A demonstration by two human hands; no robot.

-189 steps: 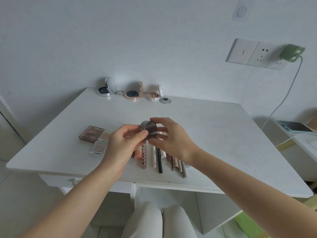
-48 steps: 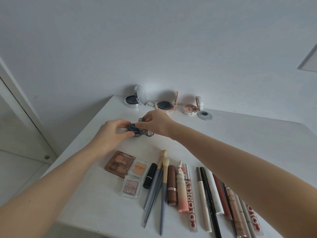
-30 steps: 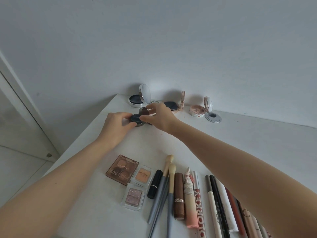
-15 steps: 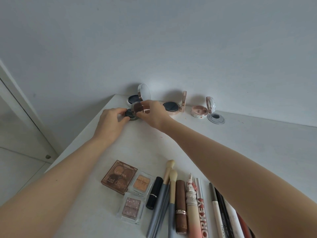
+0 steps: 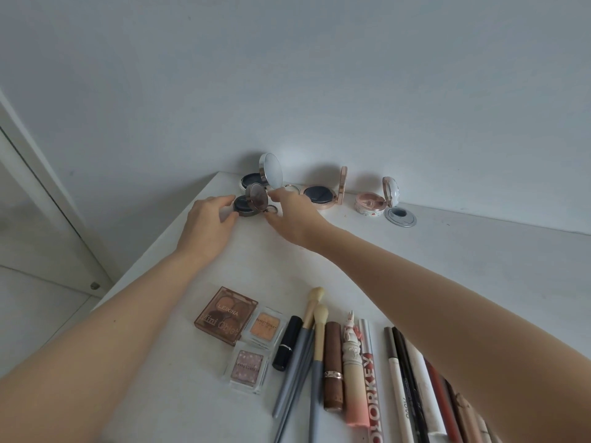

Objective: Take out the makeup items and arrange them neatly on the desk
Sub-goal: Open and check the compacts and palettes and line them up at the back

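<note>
A small dark round compact point(image 5: 251, 204) stands open on the white desk point(image 5: 447, 266) at the far left, just in front of an open silver compact point(image 5: 267, 172). My left hand point(image 5: 208, 227) pinches its base between thumb and fingers. My right hand point(image 5: 289, 215) holds the upright lid from the right. Further right along the wall stand an open rose-gold compact point(image 5: 321, 195) and an open pink compact point(image 5: 372, 203).
Near me lie a brown palette point(image 5: 225, 314), an orange eyeshadow point(image 5: 263, 326), a pink eyeshadow point(image 5: 248, 369), a black lipstick point(image 5: 286, 343), brushes point(image 5: 303, 346), a brown lipstick point(image 5: 332, 362) and several pencils point(image 5: 409, 385). A metal desk grommet point(image 5: 399, 216) sits by the wall. The desk's left edge is close.
Both hands carried the dark compact from the near middle to the far left of the desk. It now rests there beside the silver compact with its lid raised.
</note>
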